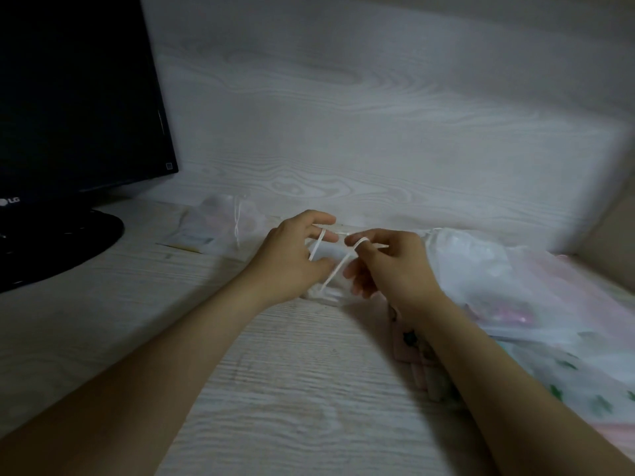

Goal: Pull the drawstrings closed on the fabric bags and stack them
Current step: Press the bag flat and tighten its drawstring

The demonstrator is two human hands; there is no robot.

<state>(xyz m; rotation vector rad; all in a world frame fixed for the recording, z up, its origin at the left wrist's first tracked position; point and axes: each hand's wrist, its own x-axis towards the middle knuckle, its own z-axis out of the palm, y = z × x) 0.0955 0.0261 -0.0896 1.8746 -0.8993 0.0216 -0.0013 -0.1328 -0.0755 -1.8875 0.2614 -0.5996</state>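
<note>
**While both cords are hooked: small bag mid-cinch**

Where the monitor [75, 97] stands far left, one sheer bag [226, 221] lies behind on the desk [275, 372], string trailing (looks done, cannot confirm). Left hand [292, 255]: fingers curled, one hooked under a strand of the white drawstring [338, 266]. Strands slant down and toward the person to the bag in work [326, 293], bunched on the desk between and beneath both hands. Right hand [395, 266]: index and thumb pinching the other loop, remaining fingers loosely spread. Both hands equally near. Judgement: the cords run near-to-far, so parting the hands left and right should close the mouth. Further right lies a heap of bags [498, 269].
</note>
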